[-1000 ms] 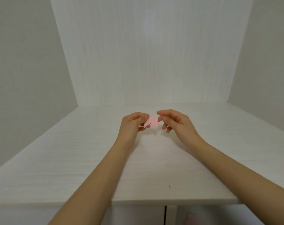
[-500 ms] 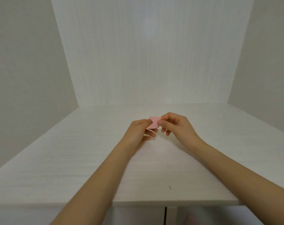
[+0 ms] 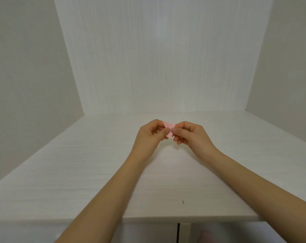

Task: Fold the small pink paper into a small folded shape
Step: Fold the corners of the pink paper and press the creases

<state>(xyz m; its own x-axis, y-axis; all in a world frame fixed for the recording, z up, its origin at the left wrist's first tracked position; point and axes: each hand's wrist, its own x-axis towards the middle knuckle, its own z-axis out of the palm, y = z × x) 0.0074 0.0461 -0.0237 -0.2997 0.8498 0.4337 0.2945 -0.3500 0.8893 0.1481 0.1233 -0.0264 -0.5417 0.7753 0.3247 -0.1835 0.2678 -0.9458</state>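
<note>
Two hands share the work at this point, and both are engaged on the pink paper (image 3: 168, 129). The left hand (image 3: 151, 135) has its grip pinched on the paper's left side, thumb and curled fingers closed over it. The right hand (image 3: 190, 135) pinches the right side in the same manner. The paper is held in the air between the fingertips, above the far half of the white bench (image 3: 78, 172), not resting on it.

Progress, as judged: the paper is already well reduced. What shows between the fingers is a small angular piece with a pointed upper corner, which suggests several folds are in. How many layers it holds cannot be told; the fingers hide much of it.

Remaining, as judged: at least the current crease needs pressing flat, and the shape has not yet been set down as finished.
</note>
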